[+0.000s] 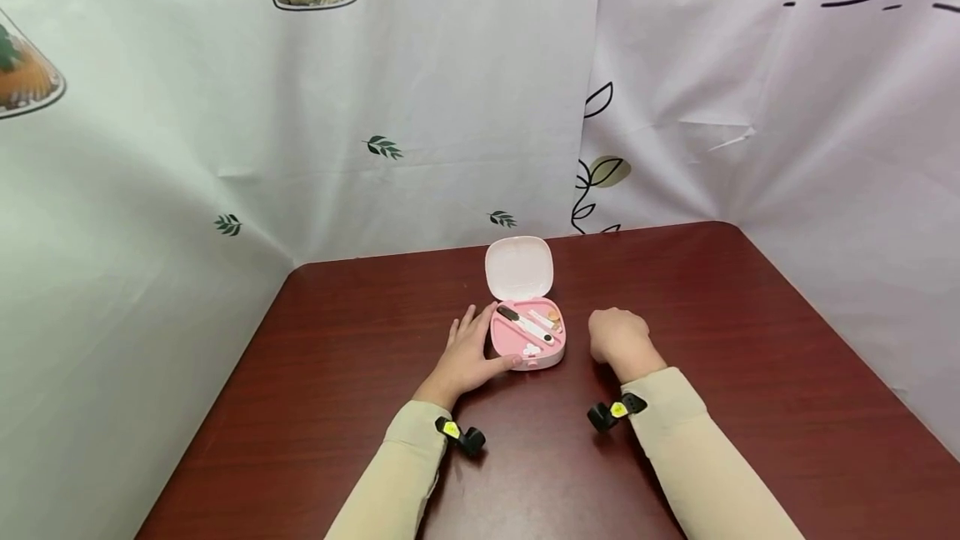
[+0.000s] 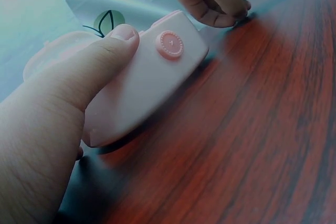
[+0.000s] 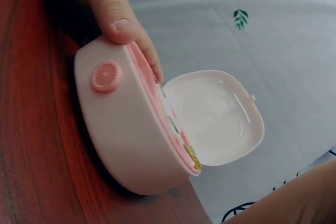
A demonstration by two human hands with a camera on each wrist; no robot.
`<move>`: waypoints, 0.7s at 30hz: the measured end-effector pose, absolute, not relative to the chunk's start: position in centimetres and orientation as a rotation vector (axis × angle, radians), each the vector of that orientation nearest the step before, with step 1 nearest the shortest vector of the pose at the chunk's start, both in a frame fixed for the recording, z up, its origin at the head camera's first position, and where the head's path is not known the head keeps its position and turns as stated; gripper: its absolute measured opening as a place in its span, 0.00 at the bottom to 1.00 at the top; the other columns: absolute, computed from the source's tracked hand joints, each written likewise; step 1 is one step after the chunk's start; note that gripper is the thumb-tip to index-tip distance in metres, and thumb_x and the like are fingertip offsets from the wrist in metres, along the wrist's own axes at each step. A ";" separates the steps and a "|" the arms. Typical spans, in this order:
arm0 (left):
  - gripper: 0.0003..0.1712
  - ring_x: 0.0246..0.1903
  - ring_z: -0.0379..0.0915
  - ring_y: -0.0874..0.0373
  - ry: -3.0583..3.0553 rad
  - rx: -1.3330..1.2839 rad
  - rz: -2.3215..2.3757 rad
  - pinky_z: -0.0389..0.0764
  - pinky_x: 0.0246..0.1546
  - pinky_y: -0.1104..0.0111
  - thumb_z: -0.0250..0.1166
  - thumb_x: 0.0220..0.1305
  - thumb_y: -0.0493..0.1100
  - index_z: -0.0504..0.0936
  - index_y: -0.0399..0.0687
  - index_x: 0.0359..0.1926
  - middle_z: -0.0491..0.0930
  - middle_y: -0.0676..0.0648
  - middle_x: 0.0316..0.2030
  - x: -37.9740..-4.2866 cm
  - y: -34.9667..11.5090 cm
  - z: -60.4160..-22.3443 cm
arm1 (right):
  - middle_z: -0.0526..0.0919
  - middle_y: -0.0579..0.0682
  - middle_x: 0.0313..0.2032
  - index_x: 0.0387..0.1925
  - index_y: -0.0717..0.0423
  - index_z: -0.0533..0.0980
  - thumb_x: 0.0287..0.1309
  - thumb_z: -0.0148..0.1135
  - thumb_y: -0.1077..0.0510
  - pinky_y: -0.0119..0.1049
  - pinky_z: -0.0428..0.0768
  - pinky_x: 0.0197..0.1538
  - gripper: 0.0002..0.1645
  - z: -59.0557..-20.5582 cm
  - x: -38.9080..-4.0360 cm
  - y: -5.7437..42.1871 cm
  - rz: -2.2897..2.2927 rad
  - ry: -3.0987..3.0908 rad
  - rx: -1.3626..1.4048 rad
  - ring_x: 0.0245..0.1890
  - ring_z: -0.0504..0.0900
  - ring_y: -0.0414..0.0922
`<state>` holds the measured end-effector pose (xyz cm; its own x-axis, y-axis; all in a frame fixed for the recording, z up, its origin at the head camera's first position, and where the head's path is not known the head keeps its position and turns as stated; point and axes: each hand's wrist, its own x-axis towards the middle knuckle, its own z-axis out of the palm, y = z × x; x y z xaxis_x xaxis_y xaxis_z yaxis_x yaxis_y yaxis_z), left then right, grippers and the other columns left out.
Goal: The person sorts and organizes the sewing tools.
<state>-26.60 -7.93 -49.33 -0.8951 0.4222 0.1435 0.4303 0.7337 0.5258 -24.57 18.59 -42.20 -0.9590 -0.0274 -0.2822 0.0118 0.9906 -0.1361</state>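
On the table stands a small pink case [image 1: 504,342] with its white lid [image 1: 519,268] folded back. Inside lies a slim white tool [image 1: 534,328] with a dark end, beside small gold and white pieces [image 1: 553,317]. My left hand [image 1: 467,359] holds the case, thumb on the front rim and fingers along the left side. A round pink button [image 2: 171,44] shows on the case's front. Right of the case, apart from it, my right hand [image 1: 621,342] is low at the tabletop with curled fingers. Its fingertips [image 2: 242,13] meet by a dark spot; whether they pinch anything is unclear.
The dark red wooden table [image 1: 360,315] runs back to a white curtain [image 1: 450,107] printed with plants. A black wrist camera [image 1: 471,441] is strapped to the left sleeve, another wrist camera [image 1: 602,417] to the right.
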 end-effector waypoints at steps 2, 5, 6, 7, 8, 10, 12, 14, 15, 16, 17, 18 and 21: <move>0.60 0.79 0.40 0.44 -2.911 -0.710 -0.889 0.38 0.75 0.44 0.66 0.55 0.73 0.53 0.54 0.80 0.58 0.49 0.77 -26.6 -8.0 -49.4 | 0.85 0.64 0.43 0.40 0.61 0.84 0.59 0.62 0.64 0.55 0.83 0.37 0.09 -42.0 -24.6 18.6 -0.213 2.874 -0.023 0.40 0.84 0.59; 0.60 0.79 0.40 0.44 -2.911 -0.712 -0.889 0.38 0.75 0.44 0.66 0.55 0.73 0.53 0.53 0.80 0.58 0.49 0.77 -26.6 -8.0 -49.3 | 0.85 0.62 0.38 0.37 0.61 0.83 0.59 0.60 0.66 0.53 0.82 0.35 0.07 -41.7 -24.6 18.7 -0.261 2.945 -0.085 0.35 0.84 0.57; 0.60 0.79 0.40 0.44 -2.910 -0.714 -0.890 0.38 0.75 0.44 0.66 0.55 0.73 0.53 0.54 0.80 0.58 0.49 0.77 -26.6 -8.0 -49.3 | 0.85 0.61 0.35 0.33 0.61 0.83 0.58 0.60 0.66 0.51 0.82 0.34 0.06 -41.5 -24.6 18.7 -0.286 2.975 -0.121 0.33 0.83 0.55; 0.60 0.79 0.40 0.43 -2.908 -0.717 -0.889 0.38 0.75 0.43 0.66 0.55 0.73 0.53 0.54 0.80 0.58 0.49 0.77 -26.6 -8.0 -49.3 | 0.84 0.59 0.32 0.31 0.60 0.83 0.57 0.60 0.67 0.49 0.81 0.33 0.06 -41.4 -24.7 18.6 -0.315 3.005 -0.170 0.31 0.82 0.53; 0.60 0.79 0.40 0.43 -2.905 -0.718 -0.891 0.38 0.75 0.43 0.66 0.55 0.73 0.53 0.54 0.80 0.58 0.49 0.77 -26.6 -8.0 -49.3 | 0.84 0.56 0.29 0.28 0.58 0.82 0.56 0.60 0.67 0.48 0.80 0.32 0.06 -41.2 -24.7 18.4 -0.353 3.035 -0.225 0.29 0.81 0.52; 0.60 0.79 0.39 0.43 -2.904 -0.719 -0.895 0.38 0.75 0.43 0.65 0.55 0.74 0.53 0.55 0.80 0.58 0.49 0.77 -26.5 -8.0 -49.2 | 0.81 0.51 0.25 0.25 0.55 0.81 0.55 0.62 0.66 0.44 0.78 0.32 0.07 -40.9 -24.8 17.9 -0.432 3.085 -0.340 0.26 0.78 0.48; 0.59 0.79 0.39 0.43 -2.907 -0.717 -0.891 0.38 0.75 0.43 0.65 0.55 0.74 0.53 0.55 0.80 0.57 0.49 0.77 -26.5 -8.0 -49.1 | 0.79 0.47 0.23 0.23 0.52 0.80 0.56 0.63 0.65 0.41 0.76 0.31 0.08 -40.8 -24.9 17.2 -0.512 3.110 -0.448 0.25 0.75 0.46; 0.59 0.78 0.39 0.43 -2.913 -0.717 -0.888 0.38 0.75 0.43 0.65 0.56 0.73 0.52 0.55 0.80 0.57 0.48 0.77 -26.5 -8.0 -49.0 | 0.78 0.45 0.24 0.25 0.50 0.79 0.57 0.65 0.63 0.40 0.75 0.31 0.07 -40.8 -24.8 16.4 -0.558 3.134 -0.550 0.25 0.74 0.44; 0.59 0.78 0.40 0.42 -2.913 -0.718 -0.888 0.39 0.75 0.43 0.66 0.56 0.73 0.53 0.54 0.80 0.58 0.48 0.77 -26.4 -8.0 -49.0 | 0.77 0.44 0.25 0.26 0.49 0.79 0.58 0.66 0.62 0.39 0.75 0.31 0.07 -40.9 -24.7 15.9 -0.562 3.147 -0.608 0.26 0.74 0.43; 0.59 0.78 0.40 0.42 -2.917 -0.717 -0.881 0.39 0.75 0.43 0.65 0.56 0.73 0.52 0.53 0.80 0.58 0.48 0.77 -26.4 -8.0 -49.0 | 0.77 0.44 0.26 0.27 0.49 0.79 0.58 0.67 0.61 0.39 0.75 0.32 0.07 -41.1 -24.7 15.5 -0.557 3.160 -0.670 0.27 0.74 0.43; 0.59 0.78 0.40 0.42 -2.921 -0.715 -0.878 0.39 0.75 0.43 0.65 0.56 0.73 0.52 0.53 0.80 0.58 0.48 0.77 -26.4 -8.0 -49.0 | 0.77 0.43 0.27 0.27 0.49 0.80 0.59 0.67 0.61 0.39 0.76 0.32 0.06 -41.3 -24.5 15.0 -0.550 3.172 -0.734 0.28 0.74 0.43; 0.59 0.78 0.40 0.42 -2.924 -0.715 -0.875 0.39 0.75 0.43 0.65 0.56 0.73 0.52 0.53 0.80 0.57 0.48 0.77 -26.4 -8.0 -49.0 | 0.77 0.43 0.28 0.28 0.49 0.81 0.59 0.69 0.60 0.39 0.76 0.32 0.05 -41.5 -24.4 14.6 -0.536 3.188 -0.797 0.29 0.75 0.42; 0.59 0.78 0.40 0.42 -2.922 -0.717 -0.876 0.39 0.75 0.43 0.65 0.57 0.73 0.52 0.52 0.80 0.57 0.48 0.77 -26.3 -8.0 -49.0 | 0.79 0.42 0.32 0.31 0.48 0.83 0.57 0.71 0.59 0.41 0.80 0.36 0.03 -42.4 -24.2 13.4 -0.467 3.224 -1.014 0.34 0.79 0.43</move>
<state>-26.32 -8.02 -49.04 -0.8952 0.4245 0.1358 0.4291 0.7388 0.5196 -24.24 13.44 -42.40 -0.7903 -0.5150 0.3319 -0.5881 0.7897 -0.1749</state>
